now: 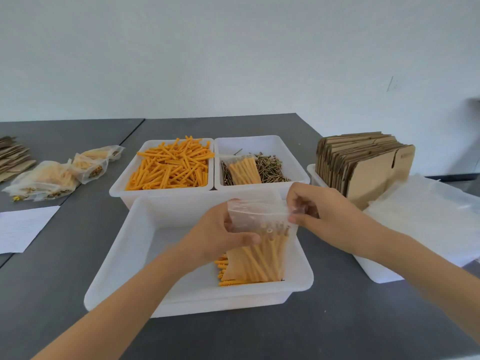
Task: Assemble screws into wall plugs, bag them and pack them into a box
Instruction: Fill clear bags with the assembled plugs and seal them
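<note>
On a grey bench [78,294], a white tray [124,255] sits before trays of orange wall plugs [168,167] and screws [270,167]. Above it, the left hand [220,235] grips a clear bag [259,245] of plugs while the right hand [317,211] pinches its top edge. Flattened boxes [363,159] stand right.

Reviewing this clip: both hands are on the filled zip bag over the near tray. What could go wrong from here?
1. The right hand pinches only the top corner of the bag; if the seal stays partly open, plugs may spill once it is tipped.
2. The left hand grips the bag mid-body, so squeezing could trap air against the seal.
3. Loose plugs lying under the bag in the tray might go unbagged.
</note>
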